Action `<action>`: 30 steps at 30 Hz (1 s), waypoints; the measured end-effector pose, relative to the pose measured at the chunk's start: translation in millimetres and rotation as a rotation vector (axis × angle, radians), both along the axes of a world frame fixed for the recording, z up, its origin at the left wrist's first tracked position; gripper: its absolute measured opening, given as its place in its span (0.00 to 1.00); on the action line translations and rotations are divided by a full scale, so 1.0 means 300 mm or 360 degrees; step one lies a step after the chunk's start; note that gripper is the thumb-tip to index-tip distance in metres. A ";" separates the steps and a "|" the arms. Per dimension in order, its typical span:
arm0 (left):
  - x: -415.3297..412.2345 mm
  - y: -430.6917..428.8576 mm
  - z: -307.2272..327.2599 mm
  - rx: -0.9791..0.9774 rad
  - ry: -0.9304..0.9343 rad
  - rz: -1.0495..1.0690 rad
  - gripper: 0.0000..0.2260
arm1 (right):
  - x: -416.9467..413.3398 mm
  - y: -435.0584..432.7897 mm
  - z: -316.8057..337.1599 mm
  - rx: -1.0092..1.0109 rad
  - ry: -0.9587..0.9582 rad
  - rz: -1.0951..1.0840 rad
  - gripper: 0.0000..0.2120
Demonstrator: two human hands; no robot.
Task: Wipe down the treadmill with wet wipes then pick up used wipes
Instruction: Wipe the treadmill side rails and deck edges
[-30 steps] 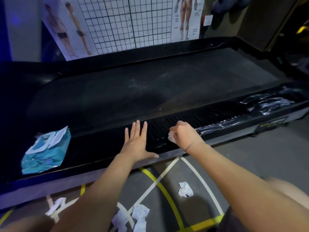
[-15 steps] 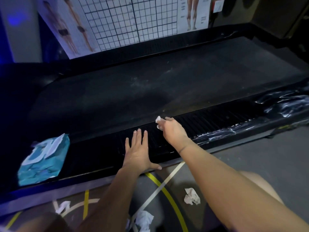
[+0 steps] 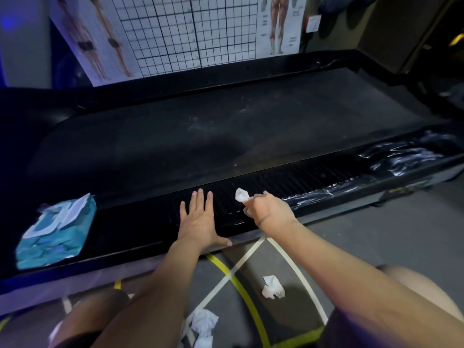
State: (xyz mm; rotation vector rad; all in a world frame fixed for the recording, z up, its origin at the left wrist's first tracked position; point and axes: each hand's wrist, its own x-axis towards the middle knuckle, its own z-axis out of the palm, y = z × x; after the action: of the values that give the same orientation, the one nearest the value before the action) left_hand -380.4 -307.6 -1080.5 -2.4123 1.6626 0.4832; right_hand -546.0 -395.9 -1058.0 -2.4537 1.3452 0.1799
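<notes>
A black treadmill [image 3: 226,136] lies across the view, its ribbed near side rail [image 3: 313,177] in front of me. My right hand [image 3: 267,209] holds a small crumpled white wet wipe [image 3: 241,194] pressed on that rail. My left hand [image 3: 199,221] rests flat on the rail just left of it, fingers spread, holding nothing. A teal wet-wipe pack [image 3: 56,231] with its flap up sits on the rail at the left. Used white wipes lie on the floor: one [image 3: 273,287] below my right arm, another bunch [image 3: 202,325] between my arms.
The rail's right end [image 3: 406,156] shines wet with streaks. Posters with a grid chart [image 3: 185,31] hang on the wall behind the treadmill. The grey floor [image 3: 364,242] carries yellow and white lines. My knees show at the bottom edge.
My right hand pushed the wipe from the rail's near edge up across the ribs toward the belt, then drew back slightly right. The left hand stayed flat in place.
</notes>
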 end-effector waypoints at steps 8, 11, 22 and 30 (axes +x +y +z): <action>0.010 0.008 0.003 0.0004 0.0062 -0.0036 0.70 | -0.330 0.087 0.047 -0.0183 0.0038 -0.0037 0.12; 0.015 0.001 0.018 0.0080 0.0103 -0.0035 0.72 | -0.412 0.075 0.062 -0.0190 -0.0069 -0.0223 0.11; -0.161 -0.103 -0.001 0.0012 -0.0043 -0.0136 0.70 | -0.288 0.015 -0.085 -0.0527 -0.0602 0.0038 0.08; -0.167 -0.104 -0.032 -0.0072 -0.0173 -0.0123 0.67 | -0.363 -0.007 -0.112 -0.0856 -0.0276 0.0289 0.30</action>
State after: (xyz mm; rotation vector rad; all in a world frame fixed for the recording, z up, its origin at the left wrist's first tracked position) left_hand -430.5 -339.0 -1090.1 -2.3491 1.7303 0.3002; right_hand -654.9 -398.1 -1091.6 -2.9440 1.2118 -0.3961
